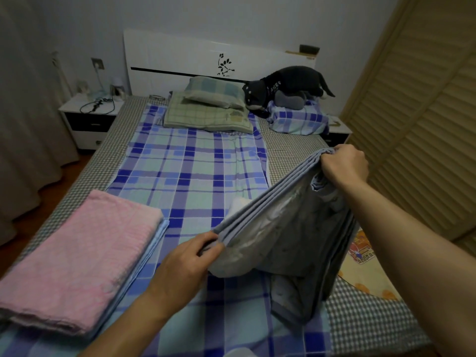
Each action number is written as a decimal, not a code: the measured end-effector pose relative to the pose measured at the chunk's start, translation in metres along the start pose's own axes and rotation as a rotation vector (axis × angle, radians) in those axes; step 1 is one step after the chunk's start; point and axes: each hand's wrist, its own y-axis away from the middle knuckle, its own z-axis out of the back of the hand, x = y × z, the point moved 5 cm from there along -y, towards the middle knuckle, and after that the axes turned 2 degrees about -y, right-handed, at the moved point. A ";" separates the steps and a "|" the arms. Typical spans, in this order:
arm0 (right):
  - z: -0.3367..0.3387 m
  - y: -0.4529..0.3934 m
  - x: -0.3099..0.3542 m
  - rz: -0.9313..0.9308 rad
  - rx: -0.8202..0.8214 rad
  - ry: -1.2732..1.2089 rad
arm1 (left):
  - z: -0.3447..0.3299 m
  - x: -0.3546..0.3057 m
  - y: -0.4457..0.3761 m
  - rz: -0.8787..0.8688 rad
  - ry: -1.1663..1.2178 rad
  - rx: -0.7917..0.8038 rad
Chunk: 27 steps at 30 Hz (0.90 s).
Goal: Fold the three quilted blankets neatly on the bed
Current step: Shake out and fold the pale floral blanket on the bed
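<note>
A grey-blue quilted blanket (291, 228) hangs folded in several layers above the bed's right side. My left hand (190, 258) pinches its near corner and my right hand (345, 163) grips the far corner, stretching the top edge taut between them. Its lower part droops onto the bed. On the left of the bed lies a folded pink blanket (77, 256), resting on a folded light blue blanket (154, 240) whose edge shows beneath it. A yellow patterned blanket (365, 269) lies at the bed's right edge, partly hidden by my right arm.
The bed (108, 161) carries a blue plaid sheet (185, 166), stacked pillows (208, 109) and a dark plush toy (286, 86) at the head. A nightstand (87, 117) stands at the left, a louvred wardrobe door (422, 124) at the right.
</note>
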 end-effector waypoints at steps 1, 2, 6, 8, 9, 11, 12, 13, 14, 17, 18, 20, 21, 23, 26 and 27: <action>0.000 0.001 -0.001 0.002 -0.001 0.003 | 0.000 0.003 0.001 0.035 0.012 0.010; 0.000 0.001 -0.002 0.005 -0.001 0.006 | 0.000 0.005 0.001 0.047 0.028 0.036; 0.002 0.004 -0.004 0.003 -0.006 0.008 | -0.006 0.007 0.004 0.029 0.068 0.153; 0.001 0.006 -0.004 0.008 -0.002 0.008 | -0.003 0.010 0.003 0.116 0.153 0.131; 0.000 0.006 -0.005 0.010 0.003 0.007 | 0.000 0.011 0.004 0.168 0.212 0.109; -0.001 0.007 -0.006 0.014 0.014 0.006 | 0.002 0.013 0.006 0.205 0.258 0.088; -0.001 0.008 -0.006 0.016 0.018 0.007 | 0.003 0.013 0.007 0.192 0.251 0.096; -0.001 0.008 -0.006 0.017 0.021 0.007 | 0.002 0.013 0.008 0.174 0.237 0.109; -0.002 0.009 -0.006 0.016 0.023 0.006 | 0.002 0.013 0.009 0.163 0.220 0.118; -0.002 0.011 -0.005 0.014 0.025 0.007 | -0.002 0.015 0.012 0.170 0.180 0.173; -0.002 0.012 -0.006 0.017 0.022 0.009 | -0.004 0.015 0.013 0.167 0.171 0.197; -0.001 0.014 -0.006 0.023 0.024 0.007 | -0.006 0.013 0.015 0.141 0.152 0.232; 0.000 0.015 -0.006 0.026 0.025 0.006 | -0.007 0.013 0.015 0.133 0.149 0.244; 0.001 0.016 -0.008 0.028 0.024 0.009 | -0.008 0.012 0.016 0.120 0.142 0.241; 0.004 0.016 -0.015 0.043 0.023 0.017 | -0.007 0.007 0.019 0.069 0.116 0.218; 0.006 0.016 -0.017 0.043 0.024 0.014 | -0.006 0.004 0.020 0.046 0.103 0.208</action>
